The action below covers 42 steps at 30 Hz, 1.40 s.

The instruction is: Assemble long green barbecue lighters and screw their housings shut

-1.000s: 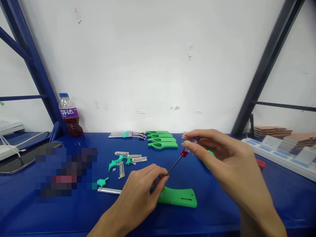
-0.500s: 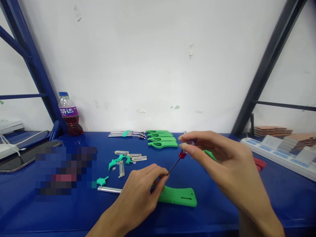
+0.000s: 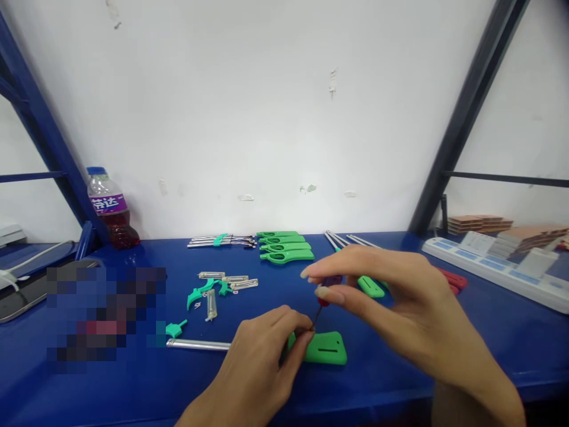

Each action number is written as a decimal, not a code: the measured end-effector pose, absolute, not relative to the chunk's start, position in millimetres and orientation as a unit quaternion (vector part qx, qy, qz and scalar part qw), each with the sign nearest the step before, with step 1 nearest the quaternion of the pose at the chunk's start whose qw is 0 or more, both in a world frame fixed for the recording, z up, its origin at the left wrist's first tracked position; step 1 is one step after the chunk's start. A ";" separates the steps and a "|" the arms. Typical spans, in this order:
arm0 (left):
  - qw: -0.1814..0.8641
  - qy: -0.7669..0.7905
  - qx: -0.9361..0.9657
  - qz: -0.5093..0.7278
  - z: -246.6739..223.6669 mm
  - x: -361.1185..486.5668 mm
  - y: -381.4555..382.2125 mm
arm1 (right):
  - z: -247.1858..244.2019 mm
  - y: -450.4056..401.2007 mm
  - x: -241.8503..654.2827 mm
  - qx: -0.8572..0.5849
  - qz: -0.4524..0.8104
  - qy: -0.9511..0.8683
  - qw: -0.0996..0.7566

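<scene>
My right hand (image 3: 382, 296) is closed in a pinch on the handle of a small screwdriver (image 3: 323, 302), red near the shaft. The thin shaft points down to the fingertips of my left hand (image 3: 271, 356), which pinch together around its tip; any small part between them is hidden. Beneath the left hand lies a green long-necked lighter (image 3: 328, 350) with a slotted handle. Its metal tube (image 3: 200, 345) sticks out leftward, and my left hand covers the middle of it.
Teal triggers (image 3: 195, 296) and clear fuel tanks (image 3: 211, 304) lie left of centre. Farther back are metal tubes (image 3: 204, 242) and green casings (image 3: 287, 256). A drink bottle (image 3: 111, 207) stands back left. Right are red handles (image 3: 453, 279) and a power strip (image 3: 489, 279).
The view has shifted a little. My right hand has lowered and the screwdriver stands steeper. Its tip and my left fingertips have come down closer to the green handle.
</scene>
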<state>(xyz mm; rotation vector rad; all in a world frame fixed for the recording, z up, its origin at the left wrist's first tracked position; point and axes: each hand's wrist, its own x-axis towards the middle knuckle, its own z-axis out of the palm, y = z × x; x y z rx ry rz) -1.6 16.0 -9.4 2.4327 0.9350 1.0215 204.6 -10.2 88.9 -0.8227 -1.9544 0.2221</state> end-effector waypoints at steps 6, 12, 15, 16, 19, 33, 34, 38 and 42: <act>0.129 0.315 0.877 0.340 -9.5 21.6 15.3 | 92.8 -18.3 225.3 -0.360 0.083 -0.813 0.450; 0.117 0.327 0.892 0.290 -9.3 38.5 18.6 | 91.1 -26.0 248.5 -0.401 0.045 -0.814 0.417; 0.116 0.337 0.895 0.270 -11.9 41.0 19.6 | 89.3 -22.6 252.5 -0.403 0.058 -0.824 0.395; 0.114 0.338 0.896 0.265 -13.0 41.4 19.9 | 88.9 -21.1 252.4 -0.402 0.063 -0.826 0.389; 0.111 0.344 0.898 0.251 -15.4 42.1 20.1 | 88.6 -17.9 250.2 -0.403 0.068 -0.831 0.378; 0.135 0.348 0.891 0.260 -20.6 44.4 19.4 | 88.7 -18.1 252.2 -0.401 0.077 -0.832 0.376; 0.138 0.346 0.890 0.261 -20.3 44.1 19.2 | 88.7 -18.0 252.1 -0.401 0.078 -0.832 0.376; 0.153 0.354 0.884 0.264 -17.6 43.4 18.1 | 89.0 -17.5 250.9 -0.405 0.079 -0.832 0.371; 0.158 0.364 0.879 0.264 -16.4 43.9 17.4 | 89.4 -18.3 250.2 -0.410 0.083 -0.830 0.369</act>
